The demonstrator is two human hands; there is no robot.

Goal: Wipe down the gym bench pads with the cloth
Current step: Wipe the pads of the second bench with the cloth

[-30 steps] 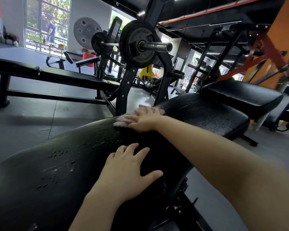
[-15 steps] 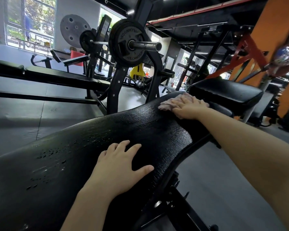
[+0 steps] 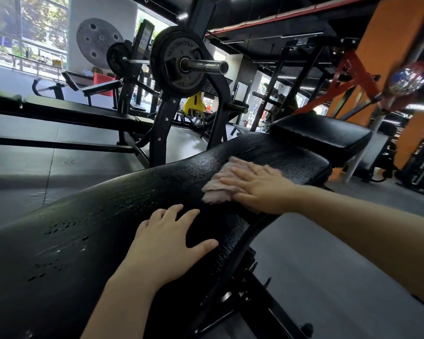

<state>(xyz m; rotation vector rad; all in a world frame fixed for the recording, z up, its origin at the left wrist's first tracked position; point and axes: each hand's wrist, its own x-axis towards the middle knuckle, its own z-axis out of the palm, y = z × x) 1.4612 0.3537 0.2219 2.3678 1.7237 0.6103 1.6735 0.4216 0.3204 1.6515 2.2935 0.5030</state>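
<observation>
Pressing flat with straight fingers, the right hand (image 3: pixel 262 189) is laid on the pink cloth (image 3: pixel 220 187) atop the wet black bench pad (image 3: pixel 132 209); the left hand (image 3: pixel 168 243) is spread open nearer on it.

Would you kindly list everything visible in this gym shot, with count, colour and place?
long bench pad: one, black, wet with droplets, across the foreground
seat pad: one, black, beyond the long pad's far end
cloth: one, pale pink, flat on the long pad under the right hand
weight plate: one, black, on the barbell behind the bench
barbell sleeve: one, grey metal, projecting from the plate
flat bench: one, black, left background
wall disc: one, grey with holes, on the white wall
pillar: one, orange, right
floor: grey
left hand: one, fingers spread flat on the long pad
right hand: one, flat, pressing the cloth
</observation>
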